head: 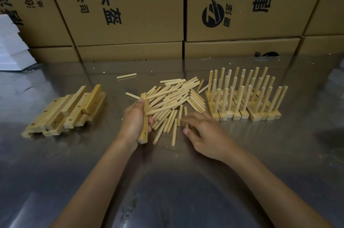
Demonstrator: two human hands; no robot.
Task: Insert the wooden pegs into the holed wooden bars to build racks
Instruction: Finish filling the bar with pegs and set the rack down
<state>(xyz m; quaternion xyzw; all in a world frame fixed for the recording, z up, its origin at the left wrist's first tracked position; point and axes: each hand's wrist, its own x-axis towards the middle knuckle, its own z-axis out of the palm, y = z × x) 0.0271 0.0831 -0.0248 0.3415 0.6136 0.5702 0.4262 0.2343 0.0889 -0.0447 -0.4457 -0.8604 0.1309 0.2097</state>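
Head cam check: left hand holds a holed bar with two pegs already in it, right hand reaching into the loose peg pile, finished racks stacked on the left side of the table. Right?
One thing is off. In the head view the finished racks stand on the right side of the table; the left side holds the stack of empty bars. The rest fits: the left hand grips a bar with two pegs in it, and the right hand reaches into the peg pile.

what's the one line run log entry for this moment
left hand: grips holed bar with pegs in it | right hand: picking from loose pegs | finished racks: right | spare bars: left
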